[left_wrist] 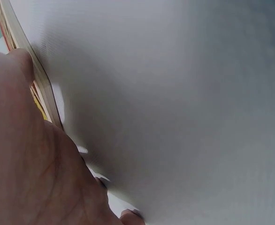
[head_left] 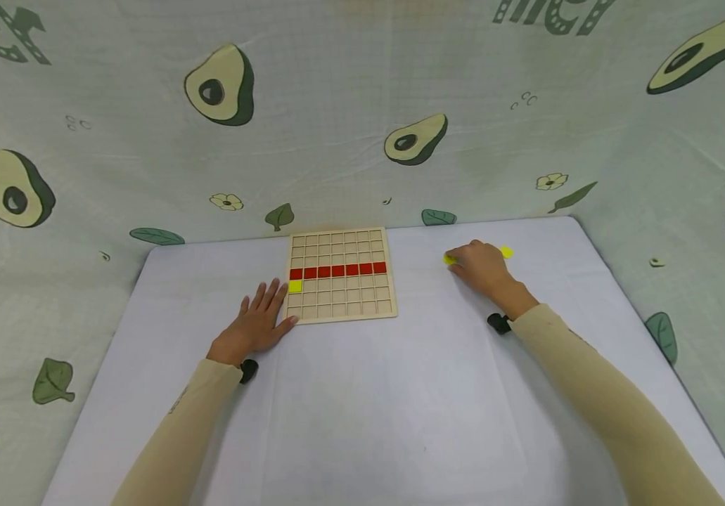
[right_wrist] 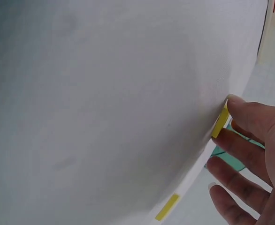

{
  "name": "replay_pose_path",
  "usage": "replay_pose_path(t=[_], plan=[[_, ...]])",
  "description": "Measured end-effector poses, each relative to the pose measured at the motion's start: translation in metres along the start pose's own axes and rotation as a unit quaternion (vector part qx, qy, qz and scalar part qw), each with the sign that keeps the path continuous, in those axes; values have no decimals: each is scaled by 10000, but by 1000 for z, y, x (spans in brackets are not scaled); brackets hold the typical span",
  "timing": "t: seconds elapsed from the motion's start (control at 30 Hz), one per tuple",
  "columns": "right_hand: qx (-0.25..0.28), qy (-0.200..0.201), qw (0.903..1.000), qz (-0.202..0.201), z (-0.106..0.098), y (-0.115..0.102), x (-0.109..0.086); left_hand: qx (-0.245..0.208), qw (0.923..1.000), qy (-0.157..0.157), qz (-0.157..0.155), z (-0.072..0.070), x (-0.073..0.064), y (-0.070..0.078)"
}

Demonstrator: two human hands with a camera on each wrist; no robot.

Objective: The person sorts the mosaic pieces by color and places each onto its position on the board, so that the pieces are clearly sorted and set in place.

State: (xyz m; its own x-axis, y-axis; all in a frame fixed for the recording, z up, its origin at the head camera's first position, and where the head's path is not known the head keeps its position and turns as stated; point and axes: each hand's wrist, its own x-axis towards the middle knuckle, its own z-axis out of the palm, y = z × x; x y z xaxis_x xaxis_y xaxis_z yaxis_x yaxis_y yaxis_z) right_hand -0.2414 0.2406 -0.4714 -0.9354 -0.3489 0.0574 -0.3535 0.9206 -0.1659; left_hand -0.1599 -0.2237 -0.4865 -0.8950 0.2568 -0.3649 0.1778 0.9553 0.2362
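A wooden grid board (head_left: 343,309) lies on the table, one full row filled with red square tiles (head_left: 337,271). Just below that row, a yellow tile (head_left: 295,286) sits in the leftmost cell. My left hand (head_left: 259,325) lies with fingers spread along the board's left edge, its thumb at the lower left corner. To the right of the board, my right hand (head_left: 481,268) pinches a yellow square tile (right_wrist: 221,121) between thumb and index finger, at the tabletop. Another yellow tile (head_left: 507,251) lies on the table just beyond that hand.
A white cloth covers the table (head_left: 362,407). Behind it and at both sides hangs a pale curtain (head_left: 337,91) printed with avocados and leaves. A dark wrist camera (head_left: 498,323) is strapped under the right wrist, another (head_left: 248,370) at the left.
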Motion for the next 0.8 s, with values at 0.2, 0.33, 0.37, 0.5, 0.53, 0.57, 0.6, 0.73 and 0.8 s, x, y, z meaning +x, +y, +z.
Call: replay_pose_path(t=[0.2,0.33,0.37,0.5,0.53,0.57,0.6,0.73,0.8], plan=[[-22,24,10000,-34,0,-5,2,-52,10000,8,-17,-5,-4,5],[-12,97,9999,-45,1,-7,4,-64,10000,23,-9,-6,-4,5],[-6,118,9999,-59,1,-7,5,-43,10000,15,-19,-5,-4,5],[-15,165,9995,-250,0,-9,5,-53,10000,29,-28,-4,-4,3],[-21,167,9993,-320,-1,-10,5,-69,10000,40,-24,-4,-4,3],[-22,164,9991,-383,-1,-10,5,-71,10000,57,-27,-4,-4,3],[-35,162,9989,-450,-1,-11,5,-78,9999,64,-26,-3,-3,2],[-72,136,9979,-633,-1,-11,4,-75,9999,101,-11,0,-1,0],[-66,106,9977,-669,-1,-12,3,-58,10000,71,-24,1,0,0]])
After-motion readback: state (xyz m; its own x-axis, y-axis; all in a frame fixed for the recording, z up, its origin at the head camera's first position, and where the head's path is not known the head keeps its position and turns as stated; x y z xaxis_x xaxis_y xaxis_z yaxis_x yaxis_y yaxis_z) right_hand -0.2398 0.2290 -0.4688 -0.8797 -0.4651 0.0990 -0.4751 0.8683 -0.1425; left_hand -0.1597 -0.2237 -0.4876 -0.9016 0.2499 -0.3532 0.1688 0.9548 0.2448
